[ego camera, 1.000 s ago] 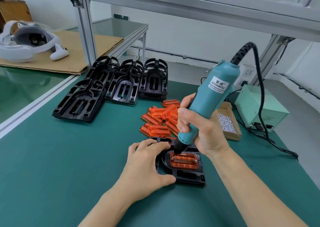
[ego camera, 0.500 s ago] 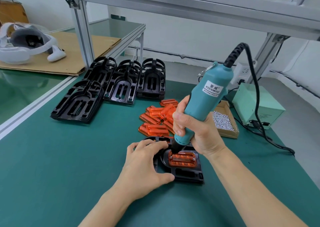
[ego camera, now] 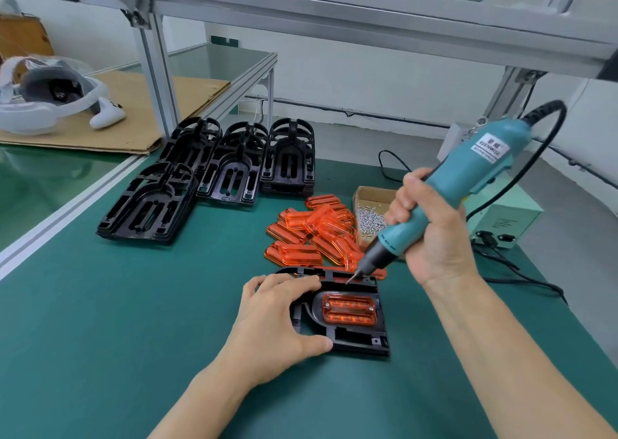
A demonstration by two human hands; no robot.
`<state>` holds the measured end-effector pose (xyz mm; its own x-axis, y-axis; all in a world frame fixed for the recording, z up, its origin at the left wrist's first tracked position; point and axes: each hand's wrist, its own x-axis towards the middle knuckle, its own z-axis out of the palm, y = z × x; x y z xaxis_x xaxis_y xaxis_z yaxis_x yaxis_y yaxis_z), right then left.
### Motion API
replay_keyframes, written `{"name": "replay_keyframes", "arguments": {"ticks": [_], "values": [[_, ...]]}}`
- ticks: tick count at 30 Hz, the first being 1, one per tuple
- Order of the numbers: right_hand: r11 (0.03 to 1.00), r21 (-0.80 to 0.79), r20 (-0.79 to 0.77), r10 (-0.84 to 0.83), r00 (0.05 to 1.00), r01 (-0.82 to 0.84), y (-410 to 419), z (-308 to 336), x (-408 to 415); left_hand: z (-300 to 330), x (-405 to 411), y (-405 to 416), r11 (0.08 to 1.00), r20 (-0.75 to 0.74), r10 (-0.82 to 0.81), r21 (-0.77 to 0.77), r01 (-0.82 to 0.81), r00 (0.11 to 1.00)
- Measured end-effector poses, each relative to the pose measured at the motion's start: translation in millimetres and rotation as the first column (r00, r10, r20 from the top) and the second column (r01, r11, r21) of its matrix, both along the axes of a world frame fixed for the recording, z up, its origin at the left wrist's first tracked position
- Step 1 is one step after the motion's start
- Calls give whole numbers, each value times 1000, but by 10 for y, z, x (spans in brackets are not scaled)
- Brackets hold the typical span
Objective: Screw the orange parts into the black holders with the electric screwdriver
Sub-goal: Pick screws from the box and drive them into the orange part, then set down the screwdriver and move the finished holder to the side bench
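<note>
The see-through orange plastic part (ego camera: 348,312) is sitting in the flat black plastic holder (ego camera: 354,336) on the green mat (ego camera: 100,321). A moment ago the teal electric screwdriver (ego camera: 444,201) was pressing on its left corner; now its tip is lifting away behind the holder. That screw looks done. The right hand (ego camera: 431,234) is gripping the screwdriver tight. The left hand (ego camera: 274,325) is holding the holder's edge with curled fingers.
</note>
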<state>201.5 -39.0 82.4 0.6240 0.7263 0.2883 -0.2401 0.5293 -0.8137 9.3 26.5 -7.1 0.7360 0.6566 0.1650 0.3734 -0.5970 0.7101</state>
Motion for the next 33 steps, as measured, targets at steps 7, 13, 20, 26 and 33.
{"name": "replay_keyframes", "arguments": {"ticks": [7,13,20,26,33], "values": [[903,-318,-7,-308,951,290,-284,48,293,0,-20,-28,1000,17,7,-11,-7,1000],[717,-626,87,-326,941,306,-586,-108,587,-9,-40,-34,1000,-5,21,-4,-21,1000],[278,-789,526,-159,836,549,-942,-395,837,-2,-32,-50,1000,0,6,14,-6,1000],[-107,-671,706,210,677,734,-919,-583,870,-6,-38,-47,1000,0,6,19,-6,1000],[-180,-499,793,299,530,848,-780,-561,916,-23,-46,-48,1000,5,4,27,-4,1000]]}}
